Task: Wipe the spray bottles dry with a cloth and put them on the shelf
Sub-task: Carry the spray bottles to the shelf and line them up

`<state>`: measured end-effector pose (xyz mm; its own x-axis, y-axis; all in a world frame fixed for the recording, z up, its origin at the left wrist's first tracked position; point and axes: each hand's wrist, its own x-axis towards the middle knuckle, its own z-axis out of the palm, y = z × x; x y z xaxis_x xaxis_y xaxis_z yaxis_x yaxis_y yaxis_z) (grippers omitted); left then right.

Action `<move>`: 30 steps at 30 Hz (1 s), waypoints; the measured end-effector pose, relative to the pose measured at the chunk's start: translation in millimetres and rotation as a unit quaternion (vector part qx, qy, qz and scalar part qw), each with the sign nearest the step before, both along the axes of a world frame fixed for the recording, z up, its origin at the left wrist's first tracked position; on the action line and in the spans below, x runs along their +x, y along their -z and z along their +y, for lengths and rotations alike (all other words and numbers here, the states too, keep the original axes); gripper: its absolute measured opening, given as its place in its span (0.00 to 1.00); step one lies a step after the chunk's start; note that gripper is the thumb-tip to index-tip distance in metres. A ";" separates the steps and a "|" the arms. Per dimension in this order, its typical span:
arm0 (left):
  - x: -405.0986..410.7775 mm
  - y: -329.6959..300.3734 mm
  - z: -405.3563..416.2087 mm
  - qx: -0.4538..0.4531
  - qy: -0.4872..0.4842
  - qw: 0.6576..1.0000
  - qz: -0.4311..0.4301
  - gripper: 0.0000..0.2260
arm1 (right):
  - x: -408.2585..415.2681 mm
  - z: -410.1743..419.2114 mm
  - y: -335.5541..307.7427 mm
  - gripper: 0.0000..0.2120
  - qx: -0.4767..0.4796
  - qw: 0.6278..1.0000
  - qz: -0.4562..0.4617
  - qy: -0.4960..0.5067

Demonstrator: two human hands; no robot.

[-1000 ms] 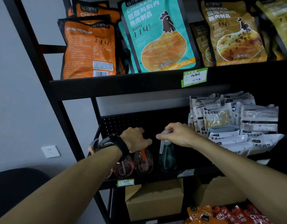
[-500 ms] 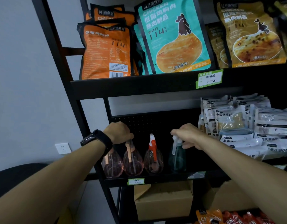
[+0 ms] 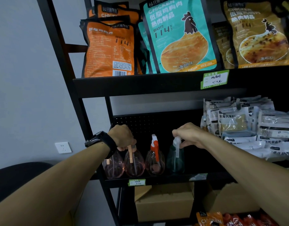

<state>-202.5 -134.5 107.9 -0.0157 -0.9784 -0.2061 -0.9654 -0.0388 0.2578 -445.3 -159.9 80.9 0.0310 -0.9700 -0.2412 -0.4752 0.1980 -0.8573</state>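
Four spray bottles stand in a row on the shelf (image 3: 156, 181): two pink ones, one with a red trigger (image 3: 155, 160) and one green bottle (image 3: 173, 160). Left of the red-trigger bottle, the left hand (image 3: 122, 136) curls over the tops of the pink bottles (image 3: 134, 162), gripping the nearer one's head. On its other side, the right hand (image 3: 187, 134) pinches the green bottle's sprayer. No cloth is in view. Judging by this, wiping looks finished and shelving nearly so; only letting go and perhaps straightening the row seems left.
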 end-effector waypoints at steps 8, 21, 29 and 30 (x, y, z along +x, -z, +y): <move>-4.8 -6.1 11.0 0.014 0.018 0.998 -0.051 0.14 | 2.9 -0.4 -4.4 0.06 0.007 1.000 0.000 -0.020; -3.0 -9.0 14.4 -0.005 0.026 0.998 -0.055 0.17 | 2.6 2.9 -2.5 0.03 -0.006 1.000 0.017 -0.021; 38.3 -28.1 17.0 -0.080 -0.013 0.989 -0.120 0.15 | 7.3 9.0 -20.3 0.23 -0.066 0.966 0.247 -0.039; 40.9 -27.8 18.9 -0.075 -0.016 0.989 -0.125 0.15 | 14.1 11.8 -22.9 0.24 -0.121 0.957 0.262 -0.023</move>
